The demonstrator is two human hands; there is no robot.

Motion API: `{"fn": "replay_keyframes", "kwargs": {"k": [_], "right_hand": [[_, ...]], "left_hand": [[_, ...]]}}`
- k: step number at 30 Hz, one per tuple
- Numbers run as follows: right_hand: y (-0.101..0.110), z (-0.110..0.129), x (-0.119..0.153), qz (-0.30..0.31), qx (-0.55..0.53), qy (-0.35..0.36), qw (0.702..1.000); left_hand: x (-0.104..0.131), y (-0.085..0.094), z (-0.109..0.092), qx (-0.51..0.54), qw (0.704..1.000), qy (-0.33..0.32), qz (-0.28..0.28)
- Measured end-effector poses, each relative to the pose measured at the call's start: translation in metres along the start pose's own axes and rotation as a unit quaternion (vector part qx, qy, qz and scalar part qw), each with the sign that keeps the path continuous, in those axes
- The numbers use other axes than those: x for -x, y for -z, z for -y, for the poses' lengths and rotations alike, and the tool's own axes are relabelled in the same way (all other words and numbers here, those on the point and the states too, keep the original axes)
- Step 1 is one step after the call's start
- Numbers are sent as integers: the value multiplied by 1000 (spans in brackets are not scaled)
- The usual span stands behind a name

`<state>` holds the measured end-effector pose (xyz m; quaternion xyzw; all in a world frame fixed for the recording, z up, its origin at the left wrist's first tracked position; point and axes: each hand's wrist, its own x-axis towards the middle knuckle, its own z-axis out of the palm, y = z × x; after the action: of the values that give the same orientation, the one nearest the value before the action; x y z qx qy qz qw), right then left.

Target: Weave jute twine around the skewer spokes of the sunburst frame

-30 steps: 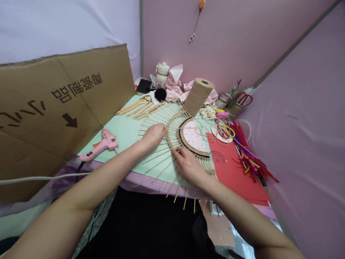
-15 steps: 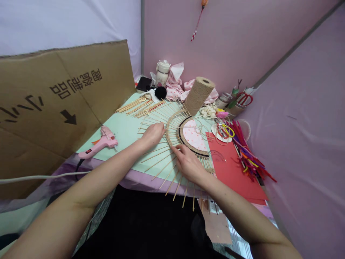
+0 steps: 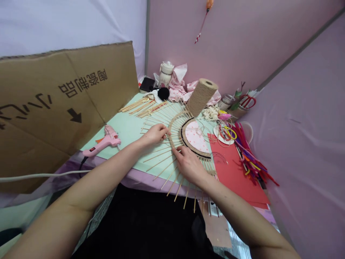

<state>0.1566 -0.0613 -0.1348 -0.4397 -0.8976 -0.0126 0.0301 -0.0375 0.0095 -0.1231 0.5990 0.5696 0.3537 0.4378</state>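
A half-round fan of thin wooden sticks (image 3: pixel 159 158) lies on the table, with a twine band (image 3: pixel 170 141) woven across the sticks. Its centre is a pink half-circle of dotted cloth (image 3: pixel 194 135), edged with twine and a black strip. My left hand (image 3: pixel 155 134) is closed, its fingertips pinched at the band's left side; the twine between them is mostly hidden. My right hand (image 3: pixel 190 163) lies over the lower sticks, thumb and finger closed on the band just below the left hand. Loose twine loops over the cloth.
A twine spool (image 3: pixel 202 96) stands behind the fan. At left are a pink glue gun (image 3: pixel 104 141) and a cardboard panel (image 3: pixel 107 93). Loose sticks (image 3: pixel 137 107) lie at the back. Red paper (image 3: pixel 231 169), coloured pipe cleaners (image 3: pixel 250 158) and scissors (image 3: pixel 230 133) are on the right.
My left hand has turned, and its fingertips now show at the band, near the right hand. The right hand stays on the band. The whole view has shifted slightly.
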Motion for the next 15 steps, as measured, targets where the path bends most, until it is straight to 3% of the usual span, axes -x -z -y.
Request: {"fn": "replay_keyframes", "kwargs": {"k": [4, 7, 12, 15], "right_hand": [[0, -1, 0, -5, -16, 10, 1000], [1, -1, 1, -12, -26, 16, 999], [4, -3, 2, -18, -53, 17, 998], [3, -9, 6, -28, -75, 24, 997]], "left_hand": [[12, 7, 0, 143, 988, 38, 41], [26, 21, 3, 266, 961, 69, 21], [61, 44, 19, 228, 968, 76, -68], [85, 47, 27, 212, 972, 63, -80]]}}
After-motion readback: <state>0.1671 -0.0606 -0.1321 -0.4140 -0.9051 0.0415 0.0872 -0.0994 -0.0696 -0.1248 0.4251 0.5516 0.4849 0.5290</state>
